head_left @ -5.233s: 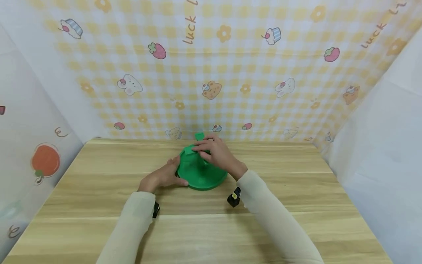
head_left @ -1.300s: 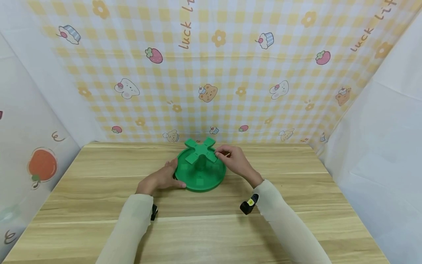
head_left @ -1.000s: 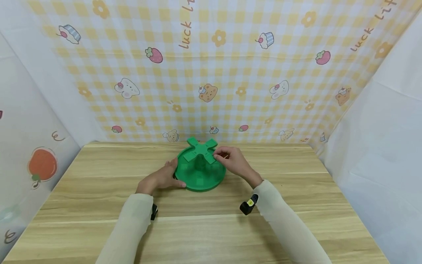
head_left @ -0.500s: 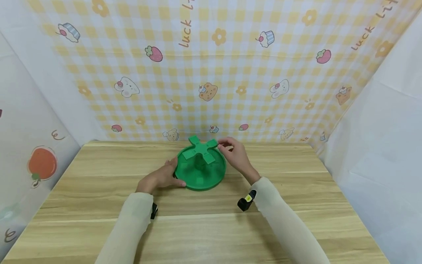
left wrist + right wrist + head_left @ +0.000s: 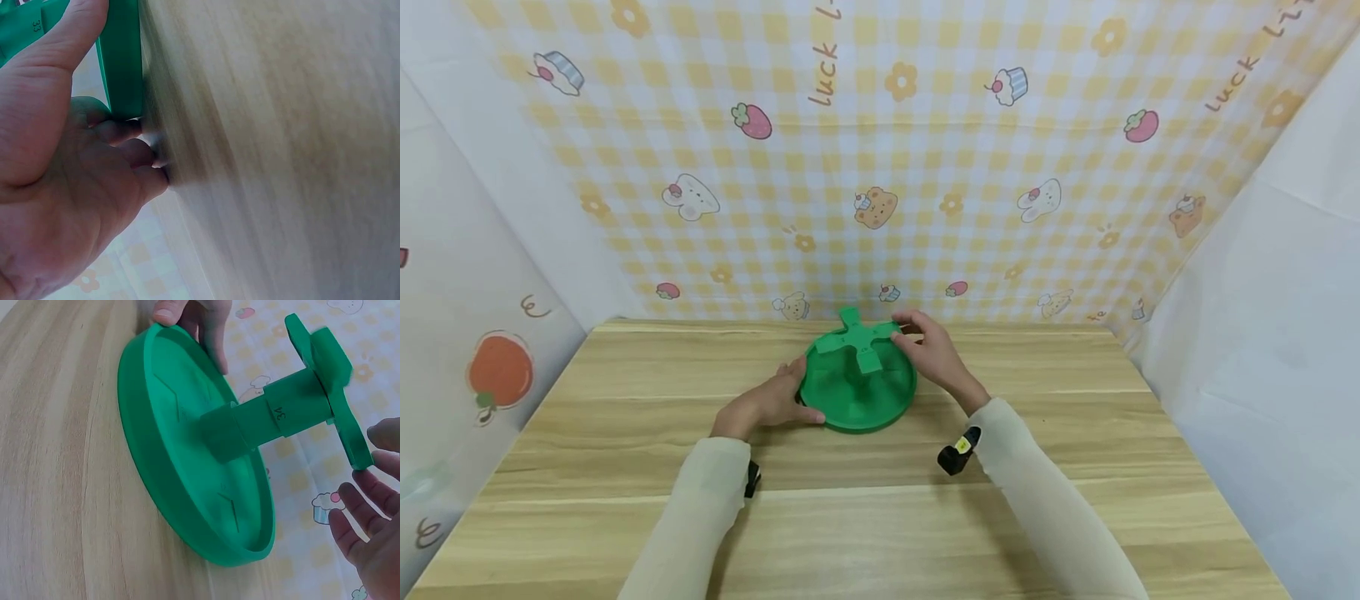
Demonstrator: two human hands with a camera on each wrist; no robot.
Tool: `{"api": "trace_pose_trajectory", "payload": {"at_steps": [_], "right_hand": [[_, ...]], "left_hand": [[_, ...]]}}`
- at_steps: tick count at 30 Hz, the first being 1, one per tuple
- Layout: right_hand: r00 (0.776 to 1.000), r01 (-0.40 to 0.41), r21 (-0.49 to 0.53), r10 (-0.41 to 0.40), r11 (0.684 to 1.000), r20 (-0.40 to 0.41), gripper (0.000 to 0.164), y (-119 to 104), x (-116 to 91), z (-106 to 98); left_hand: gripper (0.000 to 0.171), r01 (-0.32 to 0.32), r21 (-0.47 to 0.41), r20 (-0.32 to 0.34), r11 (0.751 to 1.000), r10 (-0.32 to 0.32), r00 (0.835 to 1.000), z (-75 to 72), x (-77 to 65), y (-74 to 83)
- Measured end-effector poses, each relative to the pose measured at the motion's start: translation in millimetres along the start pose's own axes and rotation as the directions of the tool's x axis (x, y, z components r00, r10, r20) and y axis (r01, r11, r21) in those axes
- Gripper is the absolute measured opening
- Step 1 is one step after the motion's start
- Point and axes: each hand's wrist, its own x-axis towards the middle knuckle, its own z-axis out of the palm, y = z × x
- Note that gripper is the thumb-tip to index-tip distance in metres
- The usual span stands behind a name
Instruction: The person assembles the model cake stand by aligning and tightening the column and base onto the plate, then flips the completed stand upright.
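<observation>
A round green base with a raised rim stands on the table near the wall. An upright column marked "34" rises from its middle and carries a flat green four-armed cross piece. My left hand holds the base at its left side, thumb over the rim and the other fingers low along the outside. At the far right, my right hand has its thumb and forefinger at the tip of one cross arm. Its other fingers are loosely spread and hold nothing, as the right wrist view shows.
The wood-grain table runs back to a yellow checked cloth hanging right behind the base. White sheets close off both sides. A small black device sits at the right wrist.
Over the last second the cross piece has turned clockwise as seen from above. My right hand has shifted slightly back to the right-hand arm's tip. The left hand and base stay in place.
</observation>
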Motion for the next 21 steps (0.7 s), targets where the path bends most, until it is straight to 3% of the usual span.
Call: {"api": "trace_pose_trajectory", "payload": {"at_steps": [21], "right_hand": [[0.999,0.048,-0.034,-0.048,0.998,0.015,0.017,1.0,-12.8,-3.9]], "left_hand": [[0.119,-0.002,0.009,0.005,1.000,0.002,1.000,-1.1,1.1,-1.2]]}}
